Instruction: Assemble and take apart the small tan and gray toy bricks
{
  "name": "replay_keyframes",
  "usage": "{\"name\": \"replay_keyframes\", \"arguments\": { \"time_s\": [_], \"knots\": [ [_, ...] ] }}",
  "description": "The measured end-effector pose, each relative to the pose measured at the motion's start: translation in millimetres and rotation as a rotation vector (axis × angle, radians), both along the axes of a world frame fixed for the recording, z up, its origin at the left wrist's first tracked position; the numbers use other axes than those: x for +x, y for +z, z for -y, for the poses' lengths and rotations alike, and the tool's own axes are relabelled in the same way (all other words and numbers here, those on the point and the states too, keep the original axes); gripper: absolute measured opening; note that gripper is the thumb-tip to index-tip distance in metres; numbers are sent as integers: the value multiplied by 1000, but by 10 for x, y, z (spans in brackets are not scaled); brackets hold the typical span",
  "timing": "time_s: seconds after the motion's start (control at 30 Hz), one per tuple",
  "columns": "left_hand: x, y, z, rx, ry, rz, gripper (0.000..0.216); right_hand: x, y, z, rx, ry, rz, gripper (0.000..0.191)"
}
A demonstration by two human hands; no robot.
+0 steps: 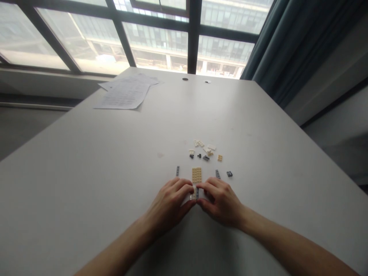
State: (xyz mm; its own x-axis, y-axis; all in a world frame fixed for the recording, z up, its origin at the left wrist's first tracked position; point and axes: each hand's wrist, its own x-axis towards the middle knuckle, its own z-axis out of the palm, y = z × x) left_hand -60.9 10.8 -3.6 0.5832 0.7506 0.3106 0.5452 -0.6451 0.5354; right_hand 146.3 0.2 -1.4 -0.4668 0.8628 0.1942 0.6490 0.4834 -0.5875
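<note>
My left hand [170,205] and my right hand [220,201] meet at the fingertips on the white table [86,172]. Both pinch a small assembly of tan and grey bricks [195,193] between them; the fingers cover most of it. A tan studded plate [196,174] lies just beyond the fingertips, touching or nearly touching the held piece. A thin grey strip [177,170] lies to its left, and another grey strip [217,174] and a dark small brick [229,173] lie to its right.
Several small cream, tan and dark pieces [204,150] are scattered farther out on the table. Printed paper sheets [126,94] lie at the far left. Two small holes [185,79] sit near the far edge, under a window. A curtain [284,46] hangs at the right.
</note>
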Motion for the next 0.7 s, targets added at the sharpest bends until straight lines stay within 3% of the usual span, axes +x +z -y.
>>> {"name": "replay_keyframes", "arguments": {
  "time_s": [0.33, 0.7],
  "knots": [
    [-3, 14, -3, 27, 6, -5, 12, -5, -27, -1, 32, -34, -55, 25],
    [-11, 9, 7, 3, 11, 17, 13, 106, 65, -149, 223, -197, -247, 13]
  ]
}}
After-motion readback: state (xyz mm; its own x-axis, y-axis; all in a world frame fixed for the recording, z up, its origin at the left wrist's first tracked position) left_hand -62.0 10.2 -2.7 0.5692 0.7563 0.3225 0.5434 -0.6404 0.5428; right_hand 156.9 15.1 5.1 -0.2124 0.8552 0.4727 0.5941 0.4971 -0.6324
